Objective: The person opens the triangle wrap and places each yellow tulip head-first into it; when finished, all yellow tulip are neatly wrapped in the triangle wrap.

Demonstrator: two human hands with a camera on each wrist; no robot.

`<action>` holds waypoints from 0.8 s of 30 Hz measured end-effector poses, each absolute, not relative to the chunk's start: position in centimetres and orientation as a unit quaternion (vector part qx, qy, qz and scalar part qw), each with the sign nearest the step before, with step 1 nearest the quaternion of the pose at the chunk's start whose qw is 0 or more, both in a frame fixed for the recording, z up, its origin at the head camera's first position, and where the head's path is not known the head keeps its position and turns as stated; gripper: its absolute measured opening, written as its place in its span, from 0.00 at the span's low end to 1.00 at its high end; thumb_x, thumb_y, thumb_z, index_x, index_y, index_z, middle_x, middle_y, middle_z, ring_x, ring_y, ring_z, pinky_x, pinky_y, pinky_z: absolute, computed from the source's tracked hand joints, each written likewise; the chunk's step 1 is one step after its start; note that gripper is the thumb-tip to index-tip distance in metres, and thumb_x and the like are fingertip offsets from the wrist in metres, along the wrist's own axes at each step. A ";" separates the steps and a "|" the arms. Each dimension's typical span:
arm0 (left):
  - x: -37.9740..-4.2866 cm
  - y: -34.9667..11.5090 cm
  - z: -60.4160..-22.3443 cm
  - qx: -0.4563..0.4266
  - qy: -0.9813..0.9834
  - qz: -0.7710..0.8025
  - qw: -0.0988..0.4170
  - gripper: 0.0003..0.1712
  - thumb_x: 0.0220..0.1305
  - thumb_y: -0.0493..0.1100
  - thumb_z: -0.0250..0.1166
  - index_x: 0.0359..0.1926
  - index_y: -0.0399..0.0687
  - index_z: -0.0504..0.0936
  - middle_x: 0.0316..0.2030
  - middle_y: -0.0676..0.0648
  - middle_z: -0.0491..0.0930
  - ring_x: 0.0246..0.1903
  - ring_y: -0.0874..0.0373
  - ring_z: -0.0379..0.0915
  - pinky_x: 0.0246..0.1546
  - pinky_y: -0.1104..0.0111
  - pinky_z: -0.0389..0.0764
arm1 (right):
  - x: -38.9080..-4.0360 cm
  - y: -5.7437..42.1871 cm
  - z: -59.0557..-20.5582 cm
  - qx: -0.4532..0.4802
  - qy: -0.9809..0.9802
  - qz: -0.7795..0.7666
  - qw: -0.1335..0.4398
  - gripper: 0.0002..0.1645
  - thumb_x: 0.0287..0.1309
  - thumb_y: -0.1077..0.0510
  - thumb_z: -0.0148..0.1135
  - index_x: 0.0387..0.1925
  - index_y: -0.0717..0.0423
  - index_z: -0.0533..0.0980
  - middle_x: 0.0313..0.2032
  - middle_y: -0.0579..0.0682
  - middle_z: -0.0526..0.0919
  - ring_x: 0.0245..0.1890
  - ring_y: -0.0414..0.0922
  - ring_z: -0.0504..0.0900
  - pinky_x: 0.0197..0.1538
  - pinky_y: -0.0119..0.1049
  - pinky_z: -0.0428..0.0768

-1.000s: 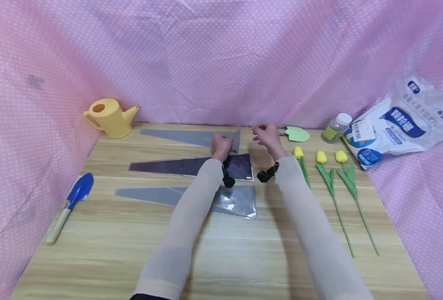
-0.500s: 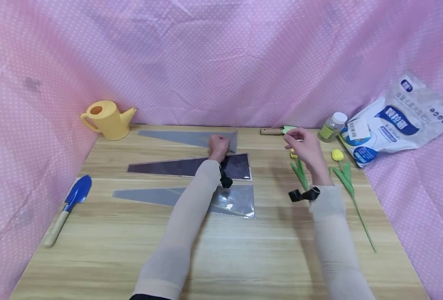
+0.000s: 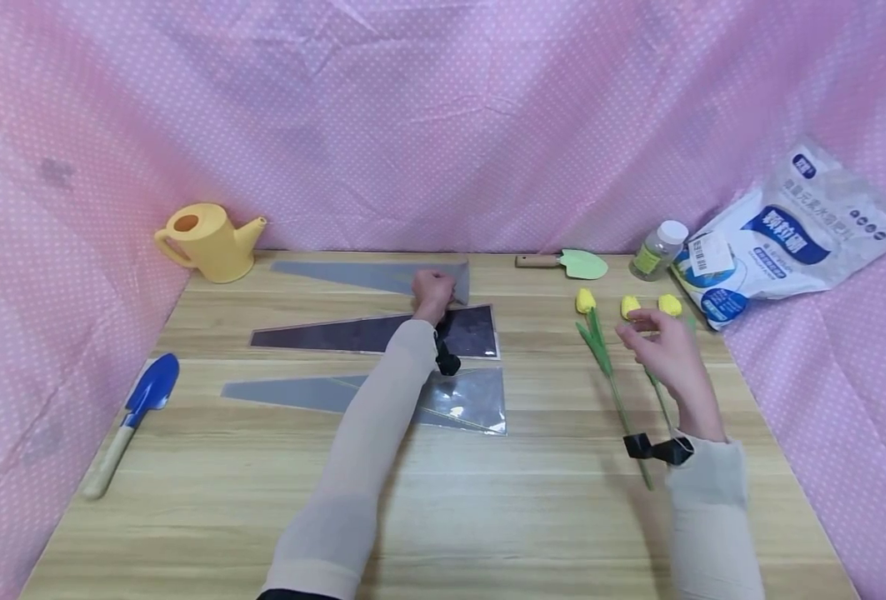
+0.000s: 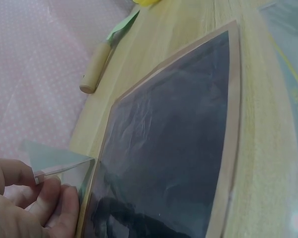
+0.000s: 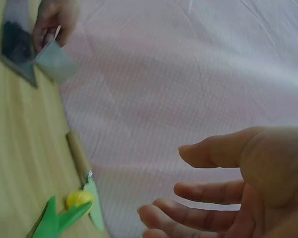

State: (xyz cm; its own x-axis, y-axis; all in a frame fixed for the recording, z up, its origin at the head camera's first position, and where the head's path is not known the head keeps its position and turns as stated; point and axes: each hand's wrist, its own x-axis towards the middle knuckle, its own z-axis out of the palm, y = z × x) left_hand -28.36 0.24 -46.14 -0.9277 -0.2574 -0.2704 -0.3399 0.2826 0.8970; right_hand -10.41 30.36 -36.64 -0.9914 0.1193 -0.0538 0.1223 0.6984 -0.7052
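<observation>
At the back of the table, my left hand (image 3: pixel 433 292) pinches the wide end of a grey tapered plastic flower sleeve (image 3: pixel 337 273). In the left wrist view thumb and fingers grip its raised, clear-looking edge (image 4: pixel 54 156). A dark sleeve (image 3: pixel 322 335) and another grey sleeve (image 3: pixel 292 392) lie nearer. My right hand (image 3: pixel 671 358) hovers over artificial yellow tulips, fingers parted and loosely bent, holding nothing in the right wrist view. The left tulip (image 3: pixel 585 301) lies fully visible; the hand partly covers the middle tulip (image 3: pixel 630 307) and the right tulip (image 3: pixel 669 304).
A yellow watering can (image 3: pixel 217 243) stands back left, a blue trowel (image 3: pixel 150 387) on the left. Along the back lie a green trowel (image 3: pixel 583 264), then a white-capped bottle (image 3: pixel 658 250) and a fertilizer bag (image 3: pixel 788 237). Pink dotted cloth (image 3: pixel 443 125) hangs behind.
My right hand has moved right and nearer, from beside the green trowel's handle to above the right-hand tulips. The left hand stays at the back sleeve.
</observation>
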 end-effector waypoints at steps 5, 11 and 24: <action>-28.2 0.0 -46.4 -0.188 0.808 0.558 0.032 0.08 0.56 0.40 0.62 0.32 0.46 0.87 0.24 0.49 0.84 0.21 0.58 0.79 0.19 0.71 0.71 | -9.2 31.2 -38.2 0.069 0.928 -0.364 0.039 0.34 0.67 0.47 0.53 0.64 0.68 0.65 0.52 0.69 0.77 0.46 0.61 0.82 0.33 0.29 0.81; -28.5 0.1 -46.6 -0.193 0.804 0.562 0.035 0.07 0.56 0.39 0.62 0.31 0.45 0.87 0.23 0.50 0.83 0.20 0.60 0.76 0.19 0.71 0.72 | -8.0 32.0 -40.5 0.073 0.938 -0.323 0.103 0.38 0.66 0.46 0.55 0.66 0.69 0.62 0.57 0.72 0.74 0.55 0.65 0.77 0.41 0.43 0.84; -28.7 0.3 -46.5 -0.191 0.803 0.563 0.038 0.07 0.56 0.38 0.60 0.23 0.46 0.83 0.16 0.53 0.77 0.17 0.58 0.73 0.15 0.70 0.68 | -7.0 32.1 -44.2 0.072 0.945 -0.283 0.149 0.41 0.60 0.50 0.62 0.65 0.72 0.61 0.55 0.74 0.74 0.54 0.66 0.76 0.52 0.57 0.77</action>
State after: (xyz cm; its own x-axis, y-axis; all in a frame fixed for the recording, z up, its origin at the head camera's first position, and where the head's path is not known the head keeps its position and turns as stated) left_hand -28.70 0.30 -46.52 -0.9239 -0.2651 -0.2759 -0.3497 0.2921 0.8902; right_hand -6.99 32.10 -44.19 -0.9454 0.0520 -0.3218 0.2202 0.8296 -0.5131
